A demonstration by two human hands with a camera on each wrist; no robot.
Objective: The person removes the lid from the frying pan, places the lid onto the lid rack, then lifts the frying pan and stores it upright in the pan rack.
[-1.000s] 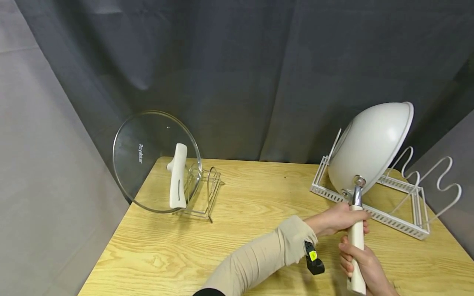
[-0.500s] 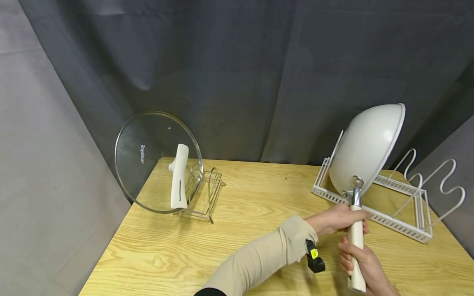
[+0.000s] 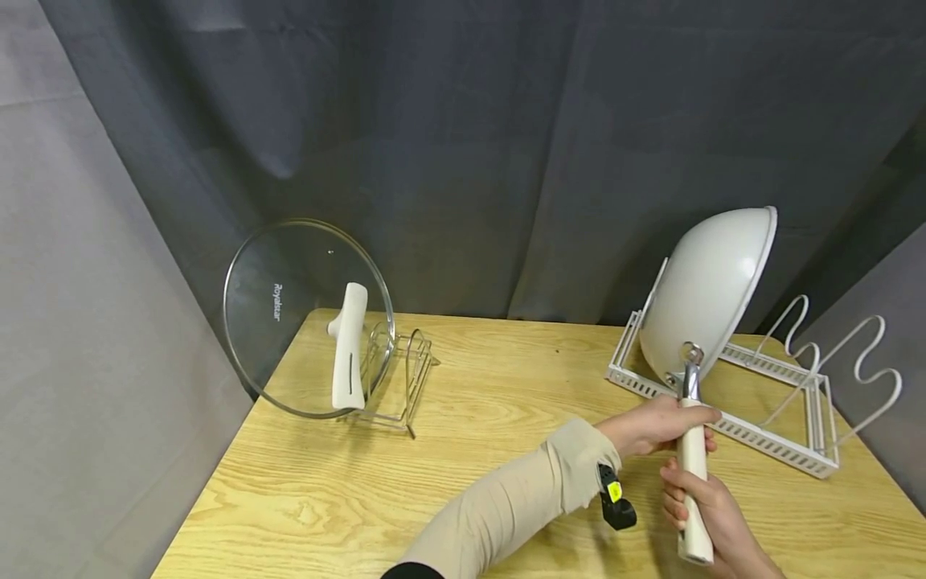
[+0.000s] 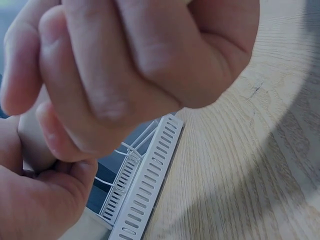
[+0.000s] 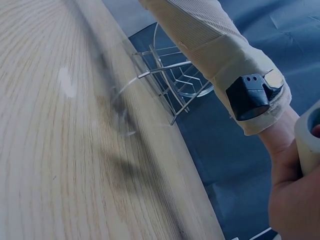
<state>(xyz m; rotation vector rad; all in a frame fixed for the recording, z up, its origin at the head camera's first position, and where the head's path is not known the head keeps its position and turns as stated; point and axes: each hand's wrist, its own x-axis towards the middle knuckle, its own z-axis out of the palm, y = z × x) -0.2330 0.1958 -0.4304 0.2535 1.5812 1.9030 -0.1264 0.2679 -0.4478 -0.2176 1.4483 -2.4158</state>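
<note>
A white wok point(image 3: 702, 289) stands tilted on its side within the white metal rack point(image 3: 767, 441) at the right of the head view, its outside toward the left. Its handle point(image 3: 693, 462) points down toward me. My left hand point(image 3: 654, 425) grips the handle near the metal neck, thumb laid across the top. Lower down, my right hand point(image 3: 709, 507) wraps the same handle near its end. In the left wrist view, curled fingers point(image 4: 110, 60) fill the top, with the other hand point(image 4: 45, 200) beside them. The handle's end point(image 5: 307, 135) shows in the right wrist view.
On the left, a glass lid point(image 3: 289, 346) with a white handle point(image 3: 350, 346) stands in a small wire rack point(image 3: 412, 386). White wavy dividers point(image 3: 868, 354) rise from the big rack's right end. A dark curtain point(image 3: 463, 161) hangs behind the wooden table point(image 3: 492, 362).
The wok has shifted a little left and turned more upright, its upper rim swinging left. Both hands keep their grip on the handle. The lid stays in its rack.
</note>
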